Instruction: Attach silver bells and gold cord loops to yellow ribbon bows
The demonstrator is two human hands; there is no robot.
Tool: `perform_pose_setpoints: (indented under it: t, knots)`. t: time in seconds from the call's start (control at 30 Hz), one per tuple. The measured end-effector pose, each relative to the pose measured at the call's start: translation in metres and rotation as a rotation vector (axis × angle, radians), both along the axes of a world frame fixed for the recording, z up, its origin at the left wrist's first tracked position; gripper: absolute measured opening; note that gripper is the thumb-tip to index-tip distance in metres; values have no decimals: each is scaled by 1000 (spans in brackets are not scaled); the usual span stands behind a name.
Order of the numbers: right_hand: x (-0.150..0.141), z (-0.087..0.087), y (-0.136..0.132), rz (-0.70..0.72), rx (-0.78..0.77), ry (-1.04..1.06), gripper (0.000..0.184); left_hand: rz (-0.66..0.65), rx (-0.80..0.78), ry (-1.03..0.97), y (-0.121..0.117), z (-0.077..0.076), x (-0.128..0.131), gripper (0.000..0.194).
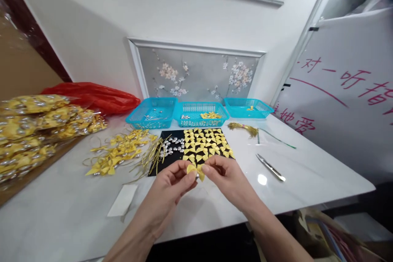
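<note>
Bow: a yellow bow, silver glinting at its lower edge, is held up at the black mat's near edge.
Fingers: left hand and right hand pinch it from opposite sides.
Heap: yellow pieces left of the mat look finished, as do bagged bundles farther left.
Mat: rows of bows, silver beads and gold stems across its left edge apparently await joining.

The glossy white tabletop carries three turquoise baskets along its back. Before them lies a black mat, with loose yellow bows and a white slip to its left, a gold strand bundle and a slim metal tool to its right.
</note>
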State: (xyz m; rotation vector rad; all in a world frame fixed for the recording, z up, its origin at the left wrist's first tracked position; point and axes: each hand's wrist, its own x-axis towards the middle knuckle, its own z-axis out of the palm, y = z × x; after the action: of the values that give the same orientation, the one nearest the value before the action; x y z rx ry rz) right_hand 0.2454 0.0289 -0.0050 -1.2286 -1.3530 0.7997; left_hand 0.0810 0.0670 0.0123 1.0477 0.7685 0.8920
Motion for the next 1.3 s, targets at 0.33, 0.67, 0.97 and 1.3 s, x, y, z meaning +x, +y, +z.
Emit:
perform_pose_setpoints:
  t: [0.33, 0.67, 0.97, 1.3]
  knots:
    - [-8, -8, -8, -23, -34, 207, 36, 24, 24, 45, -2, -3, 2, 24]
    - [5, -18, -9, -24, -44, 474, 33, 77, 14, 65, -5, -11, -5, 20]
    - [152, -10, -43, -756, 369, 707, 9, 192, -208, -81, 2, -15, -28, 21]
    - [131, -48, -60, -827, 171, 535, 53, 105, -295, -90, -13, -12, -25, 20]
